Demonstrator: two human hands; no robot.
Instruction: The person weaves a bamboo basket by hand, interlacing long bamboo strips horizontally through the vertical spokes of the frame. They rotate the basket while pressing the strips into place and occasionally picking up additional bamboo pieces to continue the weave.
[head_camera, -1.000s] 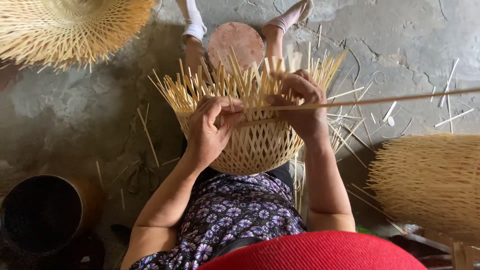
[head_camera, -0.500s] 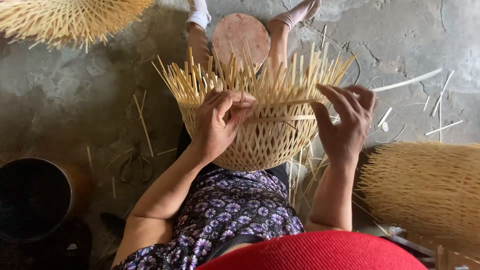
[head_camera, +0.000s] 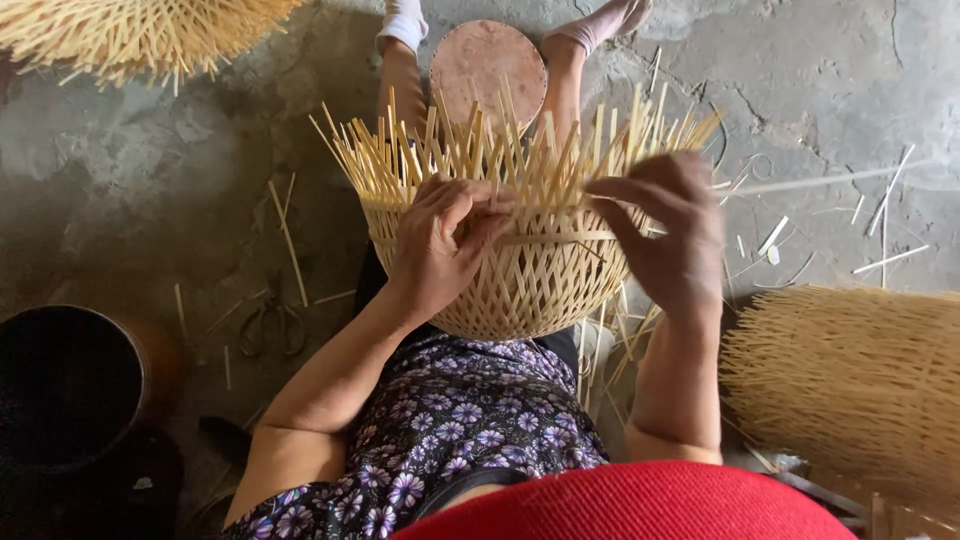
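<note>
While the left hand (head_camera: 440, 245) stays pressed against the near wall of the half-woven bamboo basket (head_camera: 520, 270), fingers curled and pinching the horizontal weaving strip at the woven edge, the right hand (head_camera: 665, 235) has moved back in from the right side of the frame, where it was spread open half a second ago. It now sits at the basket's right rim, fingertips closed on the long thin strip (head_camera: 820, 180) that trails off toward the right edge. That suggests the strip has been pulled through and is being drawn snug. The basket rests in the person's lap at centre frame, its lower wall a tight diagonal lattice, pale unwoven stakes fanning upward from the rim toward the round pink disc (head_camera: 488, 68) between the feet.
</note>
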